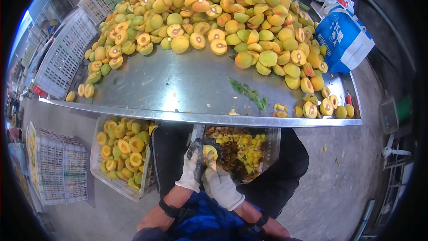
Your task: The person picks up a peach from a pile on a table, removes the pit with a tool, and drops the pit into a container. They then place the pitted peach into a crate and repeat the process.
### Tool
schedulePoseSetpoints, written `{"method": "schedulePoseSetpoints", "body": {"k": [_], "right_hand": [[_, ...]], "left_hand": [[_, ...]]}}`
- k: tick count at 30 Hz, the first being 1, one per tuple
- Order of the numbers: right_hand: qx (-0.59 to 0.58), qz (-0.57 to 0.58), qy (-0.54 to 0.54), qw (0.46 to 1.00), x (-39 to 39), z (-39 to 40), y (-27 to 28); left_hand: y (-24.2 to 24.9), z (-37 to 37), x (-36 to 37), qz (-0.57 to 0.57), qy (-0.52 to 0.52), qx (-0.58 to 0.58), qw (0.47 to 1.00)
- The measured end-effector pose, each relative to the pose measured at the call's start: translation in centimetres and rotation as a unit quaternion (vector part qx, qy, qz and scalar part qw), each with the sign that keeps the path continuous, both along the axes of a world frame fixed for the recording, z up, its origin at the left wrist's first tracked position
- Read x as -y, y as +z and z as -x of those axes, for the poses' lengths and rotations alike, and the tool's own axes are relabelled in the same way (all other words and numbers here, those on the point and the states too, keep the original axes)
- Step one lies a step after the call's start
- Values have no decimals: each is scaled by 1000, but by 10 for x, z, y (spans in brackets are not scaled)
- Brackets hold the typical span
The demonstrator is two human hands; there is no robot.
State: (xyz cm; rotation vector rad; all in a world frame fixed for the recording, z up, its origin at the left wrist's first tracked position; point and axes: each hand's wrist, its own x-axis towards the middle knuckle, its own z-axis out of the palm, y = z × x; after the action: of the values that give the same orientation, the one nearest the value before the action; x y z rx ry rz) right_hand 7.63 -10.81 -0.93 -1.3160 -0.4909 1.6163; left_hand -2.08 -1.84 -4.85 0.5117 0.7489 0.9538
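Note:
My left hand (192, 165), in a white glove with dark, stained fingers, is closed around a yellow peach half (209, 153). The cut side of the half faces up. My right hand (221, 186), in a whitish glove, is closed just below the fruit, with its fingertips against it; a small tool may be in its grip, but I cannot make it out. Both hands are above my lap, in front of a crate (273, 147) of peach stones and yellow scraps. To the left, another crate (117, 185) holds pitted peach halves.
A metal table (156, 82) carries a large heap of halved peaches (214, 18); its raised front edge is just beyond my hands. Leaves (248, 93) lie on it. A blue bag (341, 38) stands at its right, and white crates (67, 53) line the left. Stacked crates (60, 165) stand on the floor.

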Motion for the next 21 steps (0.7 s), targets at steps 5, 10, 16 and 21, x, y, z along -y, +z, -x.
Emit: {"method": "schedulePoseSetpoints", "body": {"k": [5, 10, 16, 21], "right_hand": [[290, -98, 43, 951, -1, 0, 0], [164, -61, 45, 984, -2, -2, -1], [26, -50, 23, 998, 2, -1, -1], [-95, 44, 86, 991, -1, -16, 19]], "left_hand": [[15, -5, 2, -47, 3, -51, 998], [12, -3, 1, -114, -12, -56, 992], [18, -4, -1, -174, -45, -64, 982], [24, 2, -9, -86, -114, -27, 989]]}}
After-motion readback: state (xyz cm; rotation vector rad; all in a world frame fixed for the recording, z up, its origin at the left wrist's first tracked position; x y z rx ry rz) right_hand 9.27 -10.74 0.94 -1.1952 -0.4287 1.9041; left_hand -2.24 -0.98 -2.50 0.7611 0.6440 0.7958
